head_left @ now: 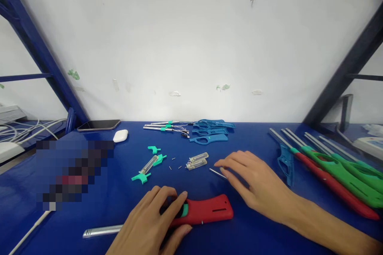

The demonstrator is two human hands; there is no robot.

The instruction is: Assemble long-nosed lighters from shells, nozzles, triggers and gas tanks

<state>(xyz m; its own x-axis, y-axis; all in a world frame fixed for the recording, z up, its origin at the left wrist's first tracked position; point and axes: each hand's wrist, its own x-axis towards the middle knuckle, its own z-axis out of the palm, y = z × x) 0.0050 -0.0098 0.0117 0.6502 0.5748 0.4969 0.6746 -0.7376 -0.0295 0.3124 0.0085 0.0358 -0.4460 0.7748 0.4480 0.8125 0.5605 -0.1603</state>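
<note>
My left hand is closed over a red gas lighter lying on the blue table, its fingers around the trigger area. The lighter's metal tube points left and a bit of green trigger shows beside my fingers. My right hand hovers low over the table with the fingers apart. Its thumb and index fingertips are at a thin metal rod; whether they touch it I cannot tell. Left of the rod lie clear fuel tanks and tiny metal pins.
Loose green triggers and another clear tank lie left of centre. Blue shell halves and metal tubes with wires lie at the back. Several red and green lighters fill the right side. A phone lies back left.
</note>
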